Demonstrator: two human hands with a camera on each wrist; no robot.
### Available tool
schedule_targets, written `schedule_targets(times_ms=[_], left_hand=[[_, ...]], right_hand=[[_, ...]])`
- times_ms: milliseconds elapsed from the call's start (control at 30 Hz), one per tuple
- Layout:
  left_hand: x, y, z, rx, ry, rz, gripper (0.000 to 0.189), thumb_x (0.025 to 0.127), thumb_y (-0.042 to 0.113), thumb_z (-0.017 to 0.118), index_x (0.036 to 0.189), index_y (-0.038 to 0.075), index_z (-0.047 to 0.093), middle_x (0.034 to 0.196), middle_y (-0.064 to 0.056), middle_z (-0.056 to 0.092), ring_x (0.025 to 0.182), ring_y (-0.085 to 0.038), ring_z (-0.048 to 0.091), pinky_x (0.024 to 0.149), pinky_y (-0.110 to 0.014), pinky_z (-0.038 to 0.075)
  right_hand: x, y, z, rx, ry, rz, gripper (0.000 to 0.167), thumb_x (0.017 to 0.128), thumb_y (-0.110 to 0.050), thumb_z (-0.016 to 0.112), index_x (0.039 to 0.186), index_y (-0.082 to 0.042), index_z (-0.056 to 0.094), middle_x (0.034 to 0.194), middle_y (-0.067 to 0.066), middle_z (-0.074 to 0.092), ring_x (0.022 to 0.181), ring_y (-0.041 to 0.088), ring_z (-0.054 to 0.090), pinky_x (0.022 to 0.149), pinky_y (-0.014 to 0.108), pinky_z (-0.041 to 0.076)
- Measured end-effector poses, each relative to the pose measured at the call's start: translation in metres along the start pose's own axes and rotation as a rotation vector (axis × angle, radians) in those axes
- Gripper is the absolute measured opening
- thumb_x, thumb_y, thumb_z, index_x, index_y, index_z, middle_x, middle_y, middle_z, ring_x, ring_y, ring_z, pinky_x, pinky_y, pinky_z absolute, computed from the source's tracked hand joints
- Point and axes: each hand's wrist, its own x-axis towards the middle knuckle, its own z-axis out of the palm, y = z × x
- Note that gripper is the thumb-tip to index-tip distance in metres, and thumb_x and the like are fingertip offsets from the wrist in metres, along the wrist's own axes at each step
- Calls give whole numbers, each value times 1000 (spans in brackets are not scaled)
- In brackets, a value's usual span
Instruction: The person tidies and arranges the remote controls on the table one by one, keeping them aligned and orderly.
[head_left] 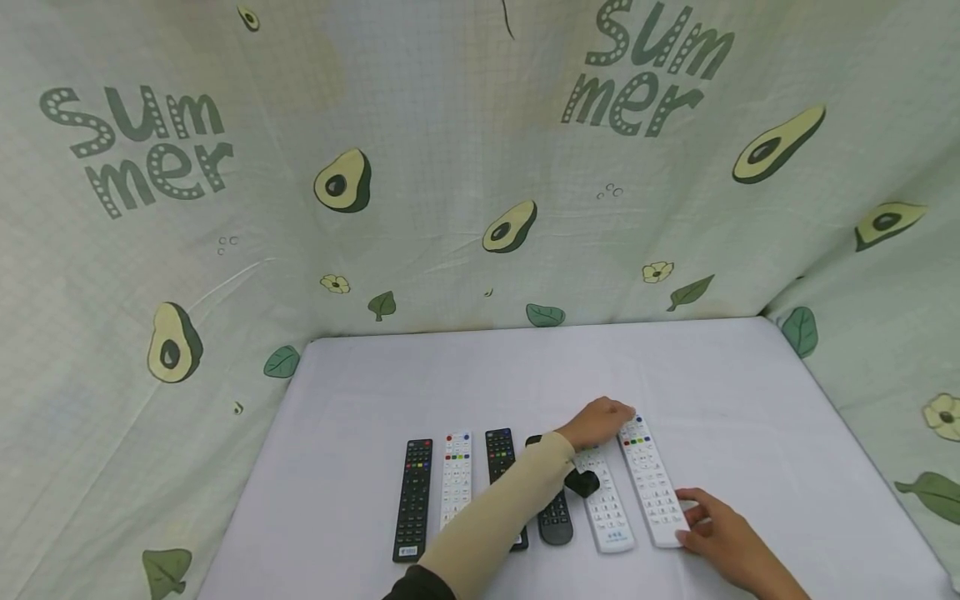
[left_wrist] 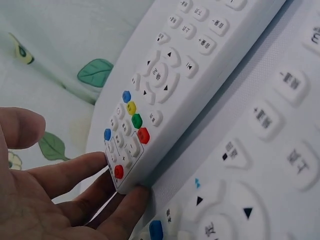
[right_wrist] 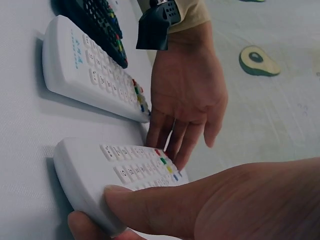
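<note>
At the right end of a row lies a white remote control (head_left: 651, 483) with colored buttons near its far end. My left hand (head_left: 597, 423) reaches across the row to that far end. In the left wrist view, its extended fingertips touch the end of the remote, and the thumb stays off it. My right hand (head_left: 720, 537) pinches the near end, with the thumb (right_wrist: 145, 205) on the top edge and fingers at the side and below. Just left of it lies another white remote (head_left: 611, 521), partly covered by the left wrist and its black strap piece.
Further left in the row lie a dark grey remote (head_left: 555, 522), a black remote (head_left: 499, 450), a white remote (head_left: 456, 475) and a black remote (head_left: 413, 500). My left sleeve (head_left: 502, 517) hides parts of several. Avocado-print fabric (head_left: 435, 283) hangs behind the white table (head_left: 375, 375).
</note>
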Motion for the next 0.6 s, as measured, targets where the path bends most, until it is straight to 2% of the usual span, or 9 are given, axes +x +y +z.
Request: schedule_targets(times_ms=[100, 233, 333, 600], left_hand=[[-3, 1, 0, 26, -19, 28, 48, 111, 42, 46, 141, 13, 69, 136, 2, 65, 122, -9, 59, 109, -27, 47], [-7, 3, -2, 69, -38, 88, 47, 112, 38, 46, 145, 11, 66, 144, 0, 63, 135, -10, 55, 115, -26, 43], [-12, 2, -3, 79, -29, 112, 48, 113, 38, 46, 148, 10, 62, 149, -2, 60, 143, -14, 51, 119, -27, 40], [-22, -7, -17, 20, 36, 112, 47, 112, 42, 45, 152, 20, 57, 146, 2, 57, 137, -13, 53, 116, -35, 44]], right_hand=[[0, 0, -1, -34, 0, -6, 61, 88, -2, 78, 140, 15, 50, 98, 8, 67, 86, 22, 68, 72, 43, 59], [1, 0, -2, -61, 8, -21, 60, 87, -1, 77, 139, 14, 51, 97, 7, 68, 88, 25, 69, 73, 45, 60], [2, 0, -4, -84, 16, -37, 58, 87, 0, 77, 138, 13, 53, 97, 6, 68, 89, 26, 70, 74, 46, 60], [8, -1, -22, -124, 57, -71, 50, 90, 1, 73, 135, 14, 54, 99, 9, 69, 92, 32, 72, 74, 48, 60]])
